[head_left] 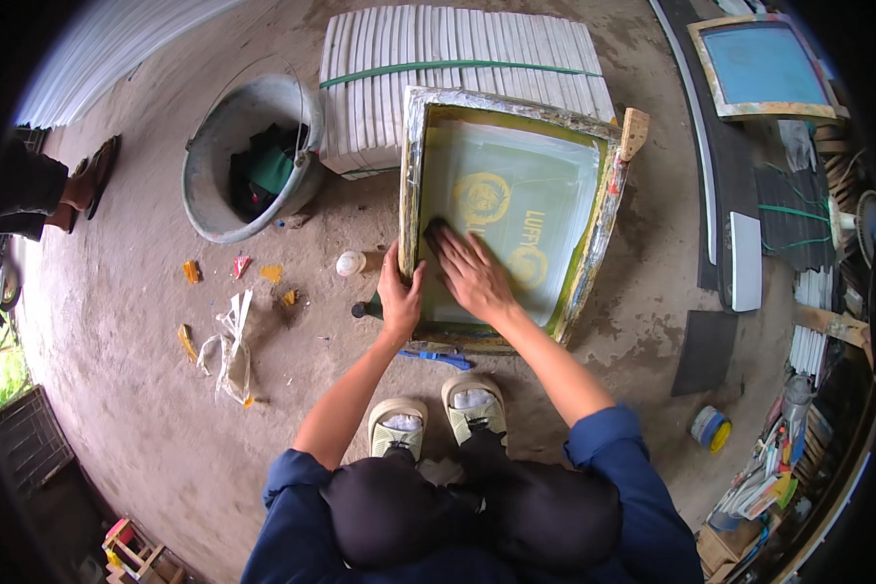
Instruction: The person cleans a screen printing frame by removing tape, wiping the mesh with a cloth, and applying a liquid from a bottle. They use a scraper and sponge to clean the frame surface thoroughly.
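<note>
A silk-screen printing frame (606, 200) with worn, stained edges lies tilted before me, one end against a strapped bundle of white sheets. Its mesh (555, 175) is pale with a yellow-green border and carries a yellow printed design. My left hand (398, 300) grips the frame's left edge, thumb on the inner side. Flat against the lower left of the mesh is my right hand (472, 273), fingers stretched forward. Under its fingertips is a small dark pad (434, 232), perhaps cloth or sponge, partly hidden by the fingers.
A grey bucket (197, 180) with dark and green cloth stands left of the white bundle (462, 49). A bottle (350, 263), yellow scraps and a crumpled plastic bag (232, 355) lie on the floor. Another person's foot (102, 175) is at far left; another screen (764, 63) is far right.
</note>
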### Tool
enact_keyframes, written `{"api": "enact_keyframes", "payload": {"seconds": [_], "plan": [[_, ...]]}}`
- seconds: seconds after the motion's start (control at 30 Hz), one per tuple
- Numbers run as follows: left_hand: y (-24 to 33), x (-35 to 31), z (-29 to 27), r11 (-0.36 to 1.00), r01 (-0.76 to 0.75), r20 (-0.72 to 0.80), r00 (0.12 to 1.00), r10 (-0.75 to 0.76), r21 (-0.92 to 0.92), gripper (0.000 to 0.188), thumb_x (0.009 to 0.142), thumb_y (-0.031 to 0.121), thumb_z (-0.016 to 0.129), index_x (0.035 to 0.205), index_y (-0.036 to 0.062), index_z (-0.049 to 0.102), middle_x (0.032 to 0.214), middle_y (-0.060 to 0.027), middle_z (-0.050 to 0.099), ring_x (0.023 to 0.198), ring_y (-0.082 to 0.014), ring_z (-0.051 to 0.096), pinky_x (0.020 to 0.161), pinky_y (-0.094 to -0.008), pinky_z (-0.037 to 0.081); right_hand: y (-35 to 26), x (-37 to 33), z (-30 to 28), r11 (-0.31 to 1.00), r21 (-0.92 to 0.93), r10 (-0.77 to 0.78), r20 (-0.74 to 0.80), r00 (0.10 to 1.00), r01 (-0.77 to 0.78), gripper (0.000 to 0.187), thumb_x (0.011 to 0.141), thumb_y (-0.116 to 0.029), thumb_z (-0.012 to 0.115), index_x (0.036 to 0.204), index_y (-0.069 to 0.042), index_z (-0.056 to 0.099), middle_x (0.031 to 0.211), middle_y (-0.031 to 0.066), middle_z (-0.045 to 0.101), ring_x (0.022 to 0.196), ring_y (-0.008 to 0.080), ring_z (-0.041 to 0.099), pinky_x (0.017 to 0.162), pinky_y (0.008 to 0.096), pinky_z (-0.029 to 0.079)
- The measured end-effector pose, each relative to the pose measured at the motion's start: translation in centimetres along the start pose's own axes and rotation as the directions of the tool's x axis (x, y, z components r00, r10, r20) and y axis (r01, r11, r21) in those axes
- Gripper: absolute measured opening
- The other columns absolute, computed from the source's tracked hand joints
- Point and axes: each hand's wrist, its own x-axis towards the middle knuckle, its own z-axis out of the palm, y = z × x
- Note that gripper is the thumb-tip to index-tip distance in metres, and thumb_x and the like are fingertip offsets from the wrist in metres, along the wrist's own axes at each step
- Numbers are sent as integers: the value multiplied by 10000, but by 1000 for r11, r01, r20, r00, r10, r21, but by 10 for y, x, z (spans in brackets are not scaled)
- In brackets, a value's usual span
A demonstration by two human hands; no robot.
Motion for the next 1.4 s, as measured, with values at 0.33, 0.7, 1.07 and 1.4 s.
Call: {"api": "enact_keyframes", "payload": {"seconds": [0.33, 0.7, 1.07, 1.4], "plan": [[11, 35, 26, 994, -99, -20, 995, 98, -39, 518, 835, 93, 615, 1289, -18, 389, 1190, -232, 512, 1084, -370, 515, 909, -382, 421, 82, 8, -21, 929, 54, 364, -315, 877, -366, 582, 942, -296, 411, 1425, -43, 209, 1490, 97, 208, 1388, 224, 147, 1134, 443, 108], [32, 33, 18, 966, -242, -28, 969, 245, 95, 609, 849, 81, 591, 1360, 5, 269, 1225, -260, 414, 1097, -417, 447, 923, -415, 391, 71, -3, -15, 828, 357, 552, -394, 735, -431, 574, 949, -203, 355, 1450, -97, 94, 1514, 76, 69, 1398, 227, 56, 1140, 397, 52], [10, -67, -38, 477, -772, 596, 631, 497, 420, 412, 755, 153, 628, 1148, 251, 551, 1267, -88, 395, 1182, -258, 374, 989, -442, 307, 10, -77, -38, 641, 694, 651, -267, 710, -327, 237, 830, 104, 492, 965, -12, 649, 926, 89, 647, 896, 185, 621, 708, 310, 488], [8, -51, 6, -129, -944, 849, 208, 486, 305, 341, 854, 347, 517, 1193, 386, 529, 1459, 69, 149, 1355, -182, 183, 1133, -478, 187, 1, -146, -66, -310, 911, 770, 409, 491, -272, 229, 892, -40, 487, 1069, -51, 631, 935, 20, 618, 818, 83, 560, 751, 241, 443]]}}
